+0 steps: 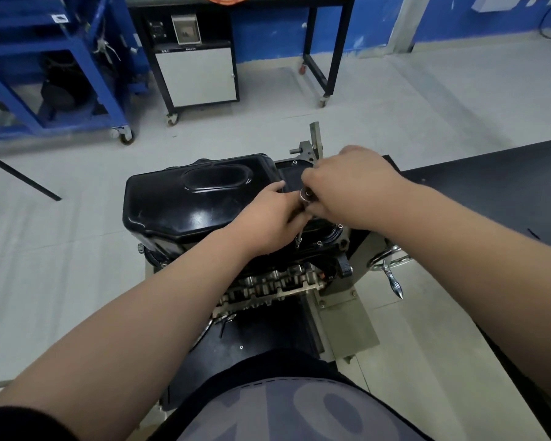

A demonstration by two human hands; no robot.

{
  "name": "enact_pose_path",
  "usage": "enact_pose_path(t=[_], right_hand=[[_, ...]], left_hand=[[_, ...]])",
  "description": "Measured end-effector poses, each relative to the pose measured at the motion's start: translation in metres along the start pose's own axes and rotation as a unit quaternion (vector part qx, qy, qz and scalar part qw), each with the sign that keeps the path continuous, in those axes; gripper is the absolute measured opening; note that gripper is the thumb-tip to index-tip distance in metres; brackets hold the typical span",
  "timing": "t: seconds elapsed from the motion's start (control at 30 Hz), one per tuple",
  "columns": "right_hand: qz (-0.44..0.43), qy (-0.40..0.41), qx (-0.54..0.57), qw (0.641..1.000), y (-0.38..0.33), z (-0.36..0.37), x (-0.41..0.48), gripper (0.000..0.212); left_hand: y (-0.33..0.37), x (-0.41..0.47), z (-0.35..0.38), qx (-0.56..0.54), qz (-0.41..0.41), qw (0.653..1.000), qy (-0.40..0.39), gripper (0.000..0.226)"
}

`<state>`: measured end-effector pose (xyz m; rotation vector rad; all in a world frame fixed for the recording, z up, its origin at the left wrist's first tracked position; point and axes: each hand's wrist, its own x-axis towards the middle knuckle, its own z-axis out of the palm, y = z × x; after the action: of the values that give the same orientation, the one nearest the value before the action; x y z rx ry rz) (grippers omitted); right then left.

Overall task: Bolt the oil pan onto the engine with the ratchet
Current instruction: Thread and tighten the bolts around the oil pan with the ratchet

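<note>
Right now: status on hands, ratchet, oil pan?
Grip: left hand and right hand both hold the ratchet. Its extension reaches down to the oil pan flange, near edge. Nothing seen in the way.

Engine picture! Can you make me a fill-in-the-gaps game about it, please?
1. The oil pan sitting on the engine is coloured ____.
2. The left hand and the right hand both hold one shiny tool, the ____.
3. The cart on wheels at the far left is coloured ____.
Missing words: black; ratchet; blue.
</note>
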<state>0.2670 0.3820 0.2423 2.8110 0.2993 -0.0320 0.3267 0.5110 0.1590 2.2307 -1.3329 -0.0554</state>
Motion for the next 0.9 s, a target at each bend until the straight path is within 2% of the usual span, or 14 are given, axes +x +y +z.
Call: enact_pose_path(t=[0.07, 0.13, 0.27, 0.33, 0.4, 0.47, 0.57, 0.6, 0.63, 0.7, 0.77, 0.8, 0.9], right_hand=[[0.097, -0.002, 0.009, 0.995, -0.01, 0.001, -0.001, 0.04], [0.14, -0.014, 0.038, 0.989, -0.012, 0.005, -0.002, 0.042], [-0.006, -0.009, 0.031, 0.999, 0.003, 0.003, 0.002, 0.016], [0.009, -0.01, 0.02, 1.0, 0.001, 0.0, 0.001, 0.02], [0.087, -0.02, 0.044, 0.995, -0.009, -0.001, -0.002, 0.037], [0.123, -0.037, 0.064, 0.99, -0.014, 0.001, -0.003, 0.039], [0.01, -0.024, 0.036, 0.999, -0.004, 0.0, 0.0, 0.017], [-0.01, -0.024, 0.028, 0.999, 0.0, -0.002, 0.0, 0.016], [-0.003, -0.027, 0.021, 0.999, 0.002, -0.003, 0.0, 0.018], [0.066, -0.034, 0.023, 0.997, -0.003, -0.003, -0.001, 0.036], [0.123, -0.041, 0.055, 0.99, -0.009, -0.001, -0.004, 0.044], [0.12, -0.04, 0.059, 0.99, -0.009, 0.0, -0.004, 0.042], [-0.002, -0.024, 0.025, 0.999, -0.001, -0.003, 0.0, 0.017]], left_hand=[[0.003, 0.002, 0.0, 0.004, -0.022, 1.0, 0.006, 0.009], [0.005, 0.006, -0.001, 0.01, -0.047, 0.999, 0.005, 0.01], [-0.003, 0.005, -0.008, 0.007, -0.006, 0.999, -0.047, 0.017], [-0.002, 0.005, -0.008, -0.014, 0.001, 1.0, -0.024, 0.013], [0.004, 0.005, -0.006, -0.018, -0.023, 1.0, 0.009, 0.016], [0.005, 0.006, -0.003, 0.005, -0.03, 0.999, 0.012, 0.01], [0.0, 0.004, -0.009, 0.02, -0.011, 0.999, -0.043, 0.017], [-0.002, 0.005, -0.011, 0.016, -0.006, 0.998, -0.057, 0.019], [-0.003, 0.005, -0.011, 0.012, -0.006, 0.998, -0.056, 0.018], [0.003, 0.006, -0.008, 0.003, -0.016, 0.999, -0.037, 0.014], [0.004, 0.007, -0.004, 0.02, -0.024, 0.999, -0.029, 0.011], [0.004, 0.007, -0.003, 0.027, -0.026, 0.999, -0.028, 0.012], [-0.002, 0.004, -0.008, 0.029, -0.013, 0.997, -0.072, 0.018]])
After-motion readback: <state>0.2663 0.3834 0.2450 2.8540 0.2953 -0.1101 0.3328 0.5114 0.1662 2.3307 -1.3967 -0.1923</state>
